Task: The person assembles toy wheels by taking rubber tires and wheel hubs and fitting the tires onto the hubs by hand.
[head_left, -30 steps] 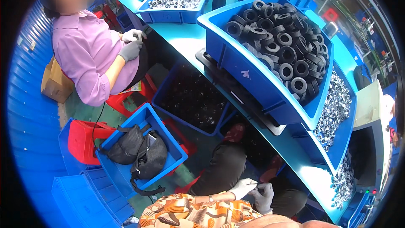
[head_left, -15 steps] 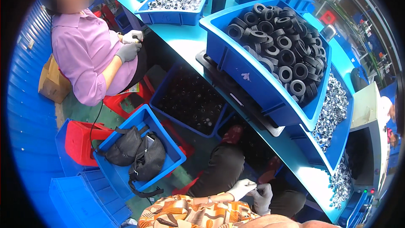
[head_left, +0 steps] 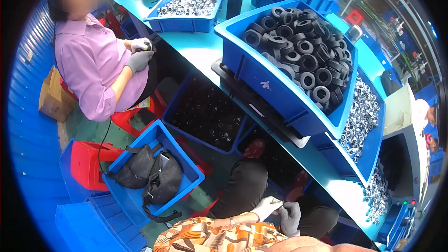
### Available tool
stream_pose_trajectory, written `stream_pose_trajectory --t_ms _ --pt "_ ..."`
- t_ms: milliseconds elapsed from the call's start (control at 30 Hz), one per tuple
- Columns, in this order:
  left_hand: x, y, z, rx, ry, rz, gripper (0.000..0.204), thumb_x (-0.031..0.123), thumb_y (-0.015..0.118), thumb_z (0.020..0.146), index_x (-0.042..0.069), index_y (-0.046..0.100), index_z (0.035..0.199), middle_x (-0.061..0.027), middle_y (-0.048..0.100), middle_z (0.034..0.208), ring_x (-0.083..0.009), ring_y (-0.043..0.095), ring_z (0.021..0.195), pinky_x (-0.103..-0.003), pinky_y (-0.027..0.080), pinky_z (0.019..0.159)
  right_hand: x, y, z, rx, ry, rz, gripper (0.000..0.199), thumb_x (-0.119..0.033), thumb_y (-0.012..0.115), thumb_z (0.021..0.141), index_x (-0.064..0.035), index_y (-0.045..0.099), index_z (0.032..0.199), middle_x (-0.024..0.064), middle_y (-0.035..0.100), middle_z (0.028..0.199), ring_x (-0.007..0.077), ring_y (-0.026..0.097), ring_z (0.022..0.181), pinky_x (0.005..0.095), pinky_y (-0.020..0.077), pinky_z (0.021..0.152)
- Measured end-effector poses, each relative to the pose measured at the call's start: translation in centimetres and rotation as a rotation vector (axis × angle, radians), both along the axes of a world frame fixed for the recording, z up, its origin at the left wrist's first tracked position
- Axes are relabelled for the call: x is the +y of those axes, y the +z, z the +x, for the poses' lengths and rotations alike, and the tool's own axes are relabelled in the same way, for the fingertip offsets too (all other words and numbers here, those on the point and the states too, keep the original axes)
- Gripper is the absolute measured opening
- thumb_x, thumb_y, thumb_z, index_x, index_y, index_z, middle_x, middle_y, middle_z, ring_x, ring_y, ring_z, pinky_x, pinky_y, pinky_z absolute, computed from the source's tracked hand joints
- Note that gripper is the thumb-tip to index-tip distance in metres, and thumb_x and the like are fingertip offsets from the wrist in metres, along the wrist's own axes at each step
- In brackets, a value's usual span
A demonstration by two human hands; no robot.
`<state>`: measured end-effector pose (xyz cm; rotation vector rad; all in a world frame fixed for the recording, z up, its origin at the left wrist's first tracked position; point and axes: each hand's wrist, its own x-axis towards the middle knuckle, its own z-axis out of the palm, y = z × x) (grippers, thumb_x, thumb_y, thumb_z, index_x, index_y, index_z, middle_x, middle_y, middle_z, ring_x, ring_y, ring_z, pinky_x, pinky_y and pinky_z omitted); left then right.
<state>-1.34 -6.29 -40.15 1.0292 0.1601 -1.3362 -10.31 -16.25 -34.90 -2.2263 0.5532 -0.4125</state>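
Note:
In a pale glove, my left hand [head_left: 268,207] is closed over my lap, its fingertips pinched together. My right hand [head_left: 290,219], in a grey glove, is closed right beside it, the fingers curled. The fingertips of both hands meet at a tiny dark thing, too small to name. Just beyond the hands are my dark trouser legs [head_left: 242,184]. On the table to the front right, a blue bin [head_left: 280,95] heaped with black ribbed rings [head_left: 308,63] is nearest to them.
Small shiny parts [head_left: 359,116] fill a bin and spill onto the teal table [head_left: 343,198]. Below the table is a bin of dark parts [head_left: 205,112]. A blue crate [head_left: 186,189] with black bags stands left. A co-worker [head_left: 88,65] sits beyond, both gloved hands together.
The whole view has shifted slightly, moving the table and bins a little to the left. My hands stay together over my lap; the right fingers are curled slightly differently. The co-worker's hands have moved slightly.

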Motion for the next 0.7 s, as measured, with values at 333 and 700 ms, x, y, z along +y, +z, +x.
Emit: stream_pose_trajectory --t_ms 333,700 --pt "1.0 0.6 0.9 -0.499 -0.205 -0.141 0.041 0.011 0.068 0.083 -0.001 0.052 0.119 -0.0078 0.060 0.107 -0.0143 0.057 0.095 -0.027 0.047 0.086 0.4 1.2 -0.1 0.035 -0.325 0.515 0.018 -0.010 0.070 0.080 -0.0010 0.054 0.078 0.0040 0.060 0.076 0.0092 0.055 0.069 0.0241 0.0461 0.062" --pt "0.7 -1.7 -1.3 -0.670 -0.273 -0.167 0.032 0.001 0.067 0.081 0.002 0.055 0.110 -0.0047 0.060 0.097 -0.0104 0.057 0.083 -0.025 0.049 0.077 0.8 0.5 -4.3 -0.128 -0.412 0.894 0.013 -0.012 0.068 0.081 -0.0015 0.059 0.081 0.0035 0.061 0.078 0.0075 0.055 0.073 0.0221 0.0445 0.066"
